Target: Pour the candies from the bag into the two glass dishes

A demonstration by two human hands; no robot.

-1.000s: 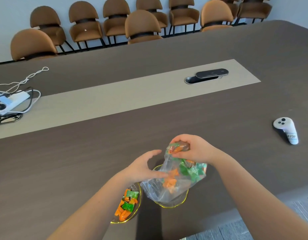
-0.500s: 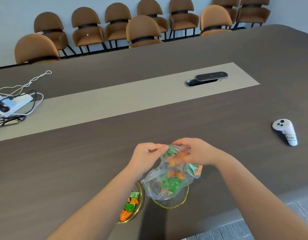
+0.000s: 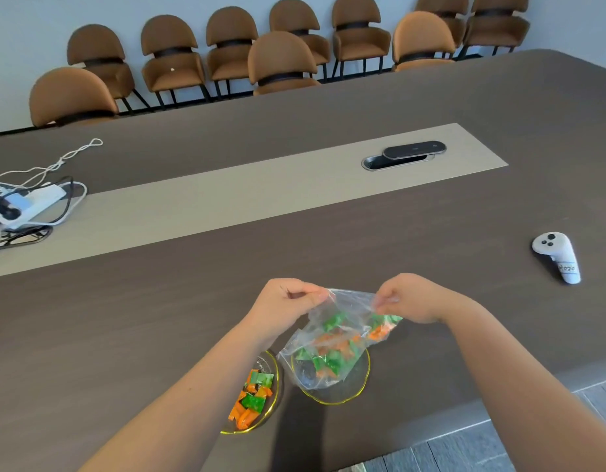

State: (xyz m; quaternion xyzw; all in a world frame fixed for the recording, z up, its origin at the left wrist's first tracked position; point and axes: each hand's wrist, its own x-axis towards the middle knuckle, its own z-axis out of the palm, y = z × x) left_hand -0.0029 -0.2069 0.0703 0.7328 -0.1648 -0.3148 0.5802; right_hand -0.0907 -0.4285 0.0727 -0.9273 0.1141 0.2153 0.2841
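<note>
Bag [image 3: 332, 338]: one, pinched by two hands; two dishes below.

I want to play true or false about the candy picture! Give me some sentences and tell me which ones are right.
1. Both hands hold the clear plastic bag. True: the left hand and the right hand pinch its top edge.
2. The bag is empty. False: green and orange candies are inside it.
3. The left glass dish already has candies in it. True.
4. The bag hangs over the left dish. False: it hangs over the right glass dish.
5. The white controller lies inside a dish. False: it lies on the table, far to the right.
</note>
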